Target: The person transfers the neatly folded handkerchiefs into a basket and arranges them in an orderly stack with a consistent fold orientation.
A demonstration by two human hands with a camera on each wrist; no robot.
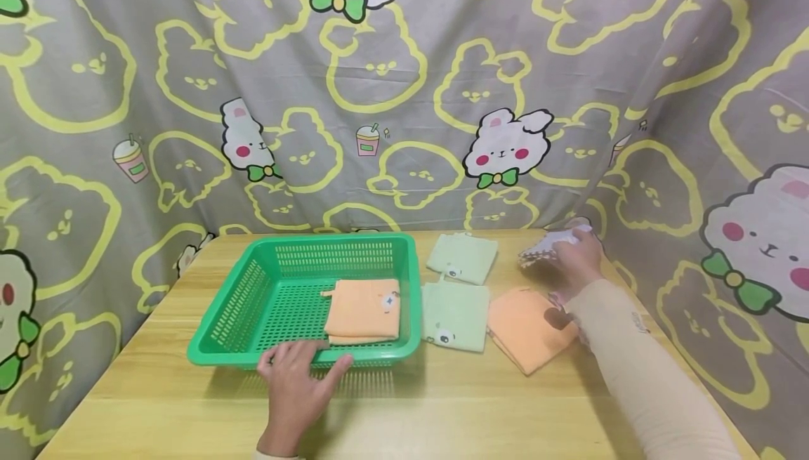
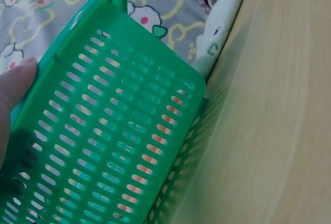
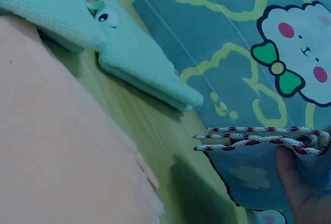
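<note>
My left hand [image 1: 293, 386] grips the front rim of a green plastic basket [image 1: 221, 305], fingers hooked over it. The left wrist view has the basket's slotted wall [image 2: 103, 115] and part of the thumb. In the basket's right part lies a folded orange towel [image 1: 364, 309]. At the far right, my right hand [image 1: 581, 258] holds a folded pale cloth [image 1: 546, 244] raised above the table. In the right wrist view, the thumb presses against this cloth [image 3: 248, 175], whose layered edges have dark red and white trim. Below the right forearm lies another folded orange towel [image 1: 527, 330].
Two folded light green towels, a rear one [image 1: 464, 256] and a front one [image 1: 458, 316], lie right of the basket. A patterned cloth edge [image 1: 559, 300] shows beside the orange towel, mostly behind my forearm. A printed curtain [image 1: 404, 109] hangs behind the wooden table [image 1: 442, 411].
</note>
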